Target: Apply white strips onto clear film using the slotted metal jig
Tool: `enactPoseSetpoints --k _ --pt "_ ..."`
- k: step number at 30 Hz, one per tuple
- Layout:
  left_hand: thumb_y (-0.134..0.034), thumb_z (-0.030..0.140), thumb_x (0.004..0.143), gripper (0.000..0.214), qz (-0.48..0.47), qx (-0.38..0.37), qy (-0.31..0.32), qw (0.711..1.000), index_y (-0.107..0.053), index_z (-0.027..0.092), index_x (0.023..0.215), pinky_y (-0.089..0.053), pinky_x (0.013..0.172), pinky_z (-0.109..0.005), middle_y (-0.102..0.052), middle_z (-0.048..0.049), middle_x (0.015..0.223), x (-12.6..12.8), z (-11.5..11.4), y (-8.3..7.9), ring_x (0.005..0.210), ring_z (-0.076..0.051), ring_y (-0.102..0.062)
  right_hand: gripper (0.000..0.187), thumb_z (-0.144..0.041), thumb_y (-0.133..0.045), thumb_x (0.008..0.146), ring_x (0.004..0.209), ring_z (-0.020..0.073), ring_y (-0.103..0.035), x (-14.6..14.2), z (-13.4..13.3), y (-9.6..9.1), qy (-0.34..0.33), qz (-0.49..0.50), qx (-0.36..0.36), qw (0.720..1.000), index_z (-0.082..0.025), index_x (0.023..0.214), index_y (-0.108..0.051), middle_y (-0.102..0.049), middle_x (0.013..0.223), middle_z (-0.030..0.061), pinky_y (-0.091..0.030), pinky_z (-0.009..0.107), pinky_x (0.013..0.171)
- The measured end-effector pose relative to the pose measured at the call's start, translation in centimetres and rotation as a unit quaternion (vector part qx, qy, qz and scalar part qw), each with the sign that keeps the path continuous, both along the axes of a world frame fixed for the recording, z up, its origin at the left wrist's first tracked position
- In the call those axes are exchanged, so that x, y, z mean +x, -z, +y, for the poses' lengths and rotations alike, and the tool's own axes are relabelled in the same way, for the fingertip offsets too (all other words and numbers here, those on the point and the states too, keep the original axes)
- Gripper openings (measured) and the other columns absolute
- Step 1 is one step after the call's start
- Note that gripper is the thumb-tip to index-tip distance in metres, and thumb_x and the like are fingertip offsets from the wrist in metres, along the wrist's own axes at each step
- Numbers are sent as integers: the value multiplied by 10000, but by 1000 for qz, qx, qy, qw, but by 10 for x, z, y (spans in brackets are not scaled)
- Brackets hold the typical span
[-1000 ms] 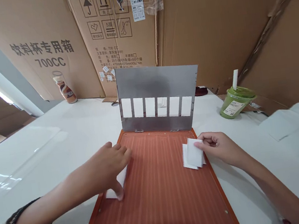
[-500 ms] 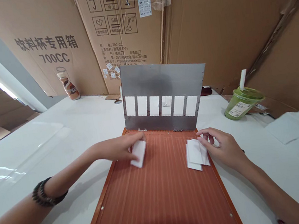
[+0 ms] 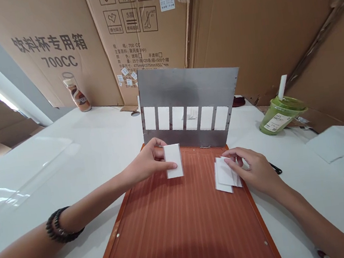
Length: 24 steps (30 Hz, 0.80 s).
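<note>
Left hand [image 3: 146, 164] pinched a white card [image 3: 173, 160] by its edge, holding it upright just above the orange board [image 3: 184, 224] near the frame's centre. Right hand [image 3: 253, 169], fingers loosely curled, pressed on a small stack of white cards [image 3: 224, 175] at the board's right edge, below the raised metal plate [image 3: 186, 89].

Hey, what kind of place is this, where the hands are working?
Probably a stockroom or small packing workshop: stacked cardboard cartons printed for drink cups, a white worktable, and a hinged metal template on a ribbed board.
</note>
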State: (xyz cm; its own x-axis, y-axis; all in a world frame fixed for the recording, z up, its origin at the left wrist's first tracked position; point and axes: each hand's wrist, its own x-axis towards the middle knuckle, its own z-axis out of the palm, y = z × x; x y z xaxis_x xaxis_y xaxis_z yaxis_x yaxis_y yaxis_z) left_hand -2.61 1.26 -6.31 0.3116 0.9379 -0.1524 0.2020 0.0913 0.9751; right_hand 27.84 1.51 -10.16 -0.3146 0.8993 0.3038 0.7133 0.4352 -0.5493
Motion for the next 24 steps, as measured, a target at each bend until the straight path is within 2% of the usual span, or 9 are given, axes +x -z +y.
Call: enactPoseSetpoints --k 4,6,8,10,12,14,18,21,24 --pt "-773 323 677 505 43 18 -24 999 -331 232 904 -437 615 -282 -614 67 639 1 -2 -1 636 -145 -606 234 -388 -464 916 704 177 -548 -1 -1 -2 -3 -8 -2 1000 -227 947 -632 -636 806 17 -415 333 732" --pt "-787 323 650 518 45 9 -27 999 -334 234 884 -434 603 -283 -598 75 623 4 -6 -3 629 -154 -610 231 -389 -478 909 695 175 -549 -6 -4 -4 -2 20 -11 1000 -229 926 -644 -636 786 14 -423 324 716" --pt "-801 317 626 531 27 -17 -21 999 -340 235 877 -441 604 -289 -606 69 634 10 -13 -4 651 -172 -628 242 -412 -502 898 700 172 -555 -16 -11 -9 -16 80 -47 996 -226 908 -657 -652 816 23 -438 306 684" --pt "-803 310 626 534 3 -53 2 999 -339 237 879 -446 604 -291 -620 62 637 18 -23 -4 659 -182 -639 263 -440 -516 896 736 170 -575 -29 -21 -14 -54 154 -118 980 -224 916 -664 -662 857 33 -457 292 675" --pt "-799 290 643 525 -19 -92 31 995 -338 237 889 -448 605 -284 -637 57 641 25 -33 -3 657 -176 -641 266 -454 -529 897 789 165 -598 -42 -32 -19 -105 228 -205 946 -230 952 -659 -663 871 29 -476 289 720" --pt "-797 254 653 511 -42 -128 64 989 -345 233 891 -443 591 -262 -653 56 647 31 -42 -2 639 -155 -632 239 -444 -561 889 824 154 -607 -53 -41 -22 -153 300 -282 898 -231 949 -650 -658 876 17 -481 290 769" --pt "-780 206 685 452 -98 -173 112 974 -359 219 851 -442 584 -223 -682 48 697 37 -51 -3 642 -115 -622 179 -399 -648 849 792 120 -591 -63 -48 -18 -210 403 -372 809 -221 860 -655 -638 812 -9 -469 261 780" --pt "-779 181 688 444 -120 -192 129 966 -366 215 847 -439 586 -205 -674 62 695 38 -54 -5 643 -97 -617 171 -395 -693 818 748 100 -573 -63 -48 -14 -230 443 -405 766 -228 850 -674 -622 768 -24 -457 241 764" --pt "-785 160 678 453 -126 -208 132 961 -379 217 870 -427 575 -193 -648 81 672 38 -57 -5 629 -86 -603 204 -422 -711 796 747 102 -571 -62 -47 -12 -244 457 -426 741 -228 852 -689 -627 769 -21 -451 243 761"
